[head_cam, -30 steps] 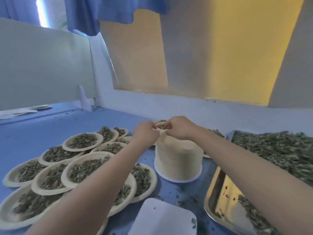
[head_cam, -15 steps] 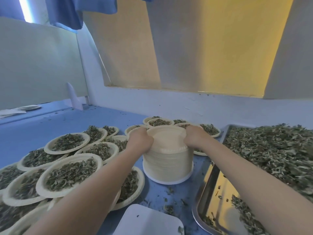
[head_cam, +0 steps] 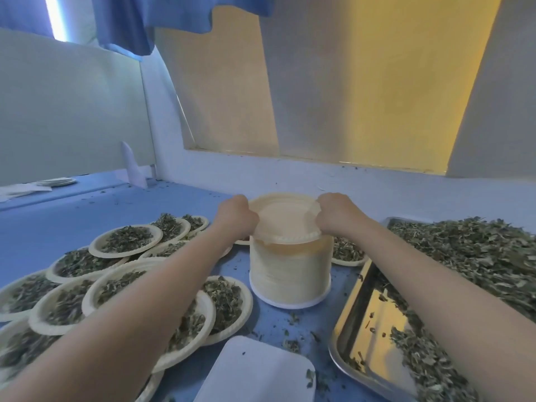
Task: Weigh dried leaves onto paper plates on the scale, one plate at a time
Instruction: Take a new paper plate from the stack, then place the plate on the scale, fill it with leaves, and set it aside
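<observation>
From the head camera, the left hand and right hand each curl their fingers over opposite edges of the top cream paper plate, tilted up off the tall stack of cream paper plates on the blue table. The white flat-topped scale sits empty at the near edge; the loose dried green leaves lie heaped in the shiny steel tray on the right, with filled paper plates of leaves crowding the left. Two plates may cling together, spoiling the weight, or a forearm could brush the filled plates and spill them.
</observation>
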A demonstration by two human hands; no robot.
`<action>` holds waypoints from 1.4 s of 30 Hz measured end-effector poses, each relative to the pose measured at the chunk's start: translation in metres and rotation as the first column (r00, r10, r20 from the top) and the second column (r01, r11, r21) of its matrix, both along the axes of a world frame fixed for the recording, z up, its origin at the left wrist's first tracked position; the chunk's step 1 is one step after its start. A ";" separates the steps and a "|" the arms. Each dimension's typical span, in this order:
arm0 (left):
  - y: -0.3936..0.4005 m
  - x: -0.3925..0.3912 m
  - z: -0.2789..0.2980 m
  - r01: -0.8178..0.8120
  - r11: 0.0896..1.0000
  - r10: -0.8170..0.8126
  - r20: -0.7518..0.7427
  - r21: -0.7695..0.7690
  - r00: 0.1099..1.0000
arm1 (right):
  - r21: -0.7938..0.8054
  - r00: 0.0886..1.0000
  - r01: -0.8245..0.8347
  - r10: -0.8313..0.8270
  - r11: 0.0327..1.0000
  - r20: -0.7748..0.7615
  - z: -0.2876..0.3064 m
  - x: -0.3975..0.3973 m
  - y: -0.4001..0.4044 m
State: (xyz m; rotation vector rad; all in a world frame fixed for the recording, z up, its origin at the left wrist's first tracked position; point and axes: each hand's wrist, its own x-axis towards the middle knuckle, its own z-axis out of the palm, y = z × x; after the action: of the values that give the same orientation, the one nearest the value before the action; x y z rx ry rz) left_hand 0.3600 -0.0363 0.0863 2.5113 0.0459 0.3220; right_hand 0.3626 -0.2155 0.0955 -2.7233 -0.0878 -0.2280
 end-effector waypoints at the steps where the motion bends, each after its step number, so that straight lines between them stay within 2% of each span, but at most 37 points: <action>1: 0.004 -0.009 0.001 0.002 1.000 -0.002 -0.006 -0.005 1.000 | 0.023 1.000 -0.020 0.020 1.000 0.003 0.000 -0.010 0.001; 5: 0.024 -0.065 -0.007 0.022 0.999 -0.020 0.050 -0.033 0.999 | 0.024 0.997 -0.064 0.063 0.998 0.039 -0.008 -0.058 0.003; 9: 0.042 -0.136 -0.054 0.045 0.994 -0.041 0.049 -0.095 0.998 | 0.023 0.984 -0.175 0.174 0.984 0.043 -0.040 -0.110 0.009; 11: 0.044 -0.158 -0.080 0.018 0.993 -0.017 0.015 -0.113 1.000 | 0.037 0.975 -0.221 0.221 0.975 -0.003 -0.068 -0.130 0.012; 15: 0.045 -0.182 -0.118 -0.065 0.984 0.060 -0.038 -0.165 0.998 | 0.013 0.969 -0.233 0.233 0.972 -0.081 -0.112 -0.151 0.017; 19: 0.050 -0.195 -0.138 -0.085 0.983 0.081 -0.033 -0.164 0.996 | -0.085 0.974 -0.226 0.223 0.970 -0.042 -0.136 -0.159 0.019; 23: 0.050 -0.199 -0.145 -0.098 0.959 0.094 -0.026 -0.266 0.995 | -0.027 0.976 -0.216 0.216 0.976 -0.033 -0.142 -0.159 0.021; 25: 0.052 -0.199 -0.149 -0.114 0.925 0.111 -0.030 -0.363 0.993 | 0.034 0.979 -0.197 0.198 0.980 -0.051 -0.143 -0.159 0.021; 28: 0.058 -0.199 -0.159 -0.131 0.832 0.134 -0.033 -0.539 0.990 | 0.205 0.985 -0.162 0.172 0.965 -0.030 -0.147 -0.157 0.018; 31: 0.063 -0.202 -0.168 -0.123 0.670 0.114 -0.062 -0.732 0.991 | 0.316 0.990 -0.131 0.139 0.940 -0.005 -0.151 -0.155 0.015; 34: 0.067 -0.202 -0.169 -0.129 0.545 0.114 -0.080 -0.828 0.990 | 0.403 0.991 -0.130 0.135 0.906 0.014 -0.152 -0.154 0.013; 36: 0.068 -0.203 -0.170 -0.126 0.518 0.114 -0.077 -0.846 0.990 | 0.424 0.991 -0.129 0.135 0.897 0.016 -0.153 -0.155 0.012; 42: 0.068 -0.207 -0.176 -0.087 0.554 0.120 -0.024 -0.828 0.992 | 0.423 0.992 -0.126 0.123 0.897 0.034 -0.155 -0.153 0.010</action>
State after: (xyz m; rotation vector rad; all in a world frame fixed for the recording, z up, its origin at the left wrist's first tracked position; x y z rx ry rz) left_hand 0.1530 0.0319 -0.0896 1.5362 0.2724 0.2970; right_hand 0.2094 -0.2051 -0.0599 -2.2712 -0.1903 -0.1929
